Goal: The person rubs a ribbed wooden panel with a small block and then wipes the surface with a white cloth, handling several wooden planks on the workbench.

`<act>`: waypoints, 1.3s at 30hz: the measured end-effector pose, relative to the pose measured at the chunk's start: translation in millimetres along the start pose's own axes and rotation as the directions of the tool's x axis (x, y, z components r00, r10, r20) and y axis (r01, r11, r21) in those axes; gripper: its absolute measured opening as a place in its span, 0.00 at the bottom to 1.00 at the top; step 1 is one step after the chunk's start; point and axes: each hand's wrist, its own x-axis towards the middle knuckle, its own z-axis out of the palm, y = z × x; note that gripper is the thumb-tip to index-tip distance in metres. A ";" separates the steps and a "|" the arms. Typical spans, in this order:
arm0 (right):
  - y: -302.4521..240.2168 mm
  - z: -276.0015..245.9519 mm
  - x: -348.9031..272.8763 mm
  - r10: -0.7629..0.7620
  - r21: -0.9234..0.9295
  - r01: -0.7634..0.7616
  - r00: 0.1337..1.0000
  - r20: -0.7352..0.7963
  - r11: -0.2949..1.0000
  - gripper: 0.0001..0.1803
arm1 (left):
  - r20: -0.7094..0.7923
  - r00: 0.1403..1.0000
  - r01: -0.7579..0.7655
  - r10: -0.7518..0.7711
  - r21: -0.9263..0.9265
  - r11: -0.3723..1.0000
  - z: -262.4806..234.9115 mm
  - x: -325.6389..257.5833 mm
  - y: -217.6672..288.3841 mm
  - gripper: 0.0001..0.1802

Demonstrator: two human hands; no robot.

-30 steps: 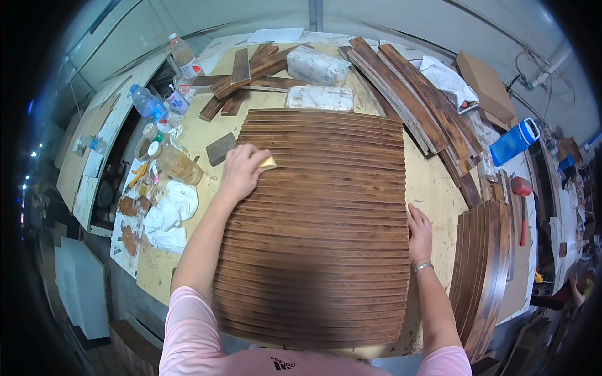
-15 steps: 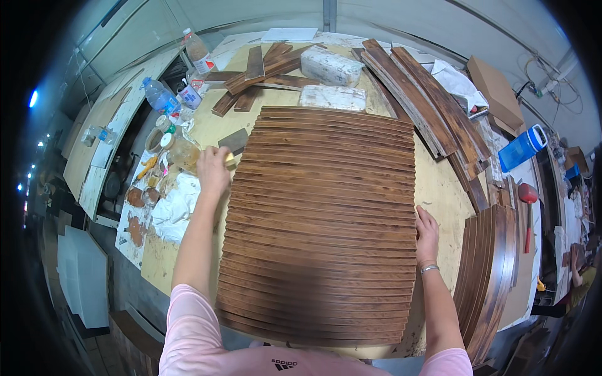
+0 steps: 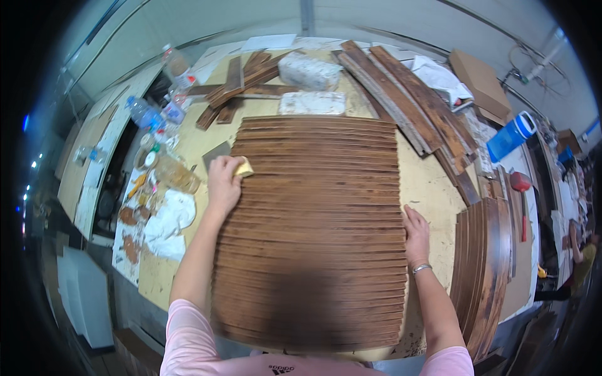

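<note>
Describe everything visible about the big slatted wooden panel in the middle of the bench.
The slatted wooden panel is a large, roughly rectangular sheet of many narrow dark-brown strips running side to side, edge to edge. It lies flat on the pale workbench, filling most of its middle. The near end is in shadow. The left hand presses a small yellow pad on its left edge near the far end; the right hand rests flat on its right edge.

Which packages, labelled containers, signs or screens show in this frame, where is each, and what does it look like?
Clear plastic bottle: left bench edge, blue-tinted, with label band.
Second clear bottle: far left corner, label band.
Two white wrapped bundles: far end of table, lumpy, speckled plastic.
Cardboard box: far right, flat, brown.
Blue jug: right side, white cap.
No signs or screens visible.
</note>
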 end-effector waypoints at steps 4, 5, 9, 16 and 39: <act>-1.1 -3.9 1.7 0.003 -0.027 -0.002 0.999 0.037 1.000 0.29 | 0.022 0.971 -0.226 0.239 -0.252 0.941 65.1 29.3 118.9 0.20; -2.5 -4.4 3.4 -0.004 -0.022 0.005 0.999 0.039 1.000 0.29 | 0.053 0.951 -0.273 0.305 -0.321 0.907 80.6 34.1 150.3 0.20; -1.6 -8.2 2.5 -0.002 -0.021 0.003 0.999 0.045 1.000 0.30 | 0.096 0.728 -0.514 0.679 -0.579 0.633 135.8 52.7 248.3 0.20; -3.1 -6.9 2.7 0.026 0.060 -0.029 0.999 0.046 0.998 0.28 | 0.056 0.980 -0.177 0.189 -0.171 0.969 207.7 143.3 187.5 0.17; -1.2 -14.4 2.4 0.008 0.060 -0.010 0.999 0.033 0.998 0.27 | -0.057 0.940 -0.341 0.336 -0.144 0.929 257.5 198.5 252.0 0.20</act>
